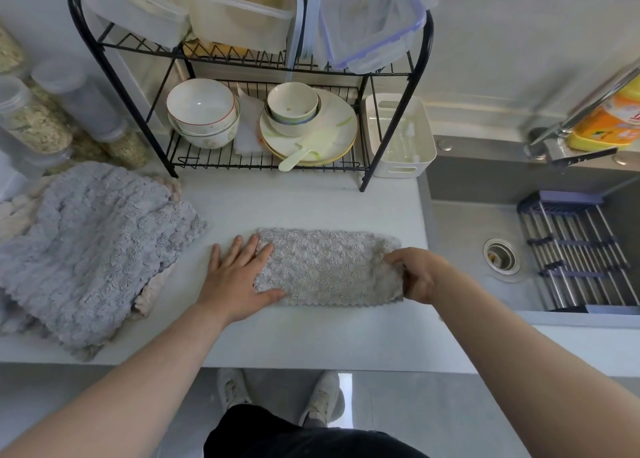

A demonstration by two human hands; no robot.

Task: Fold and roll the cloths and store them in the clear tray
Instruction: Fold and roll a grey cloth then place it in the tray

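Folded grey cloth (329, 267) lies mid-desk (311, 336); the left hand (239, 277) presses flat on its left end, the right hand (415, 274) pinches its right end, fingertips hidden underneath.

The folded grey textured cloth (329, 267) lies on the white countertop (311, 336), in front of the black two-tier wire rack (388, 135). Left of the cloth: the stack of grey fleecy cloths (93, 249). Right of the cloth: the grey steel sink (467, 249). The left hand (239, 277) rests flat on the cloth's left end; the right hand (419, 274) grips its right end.
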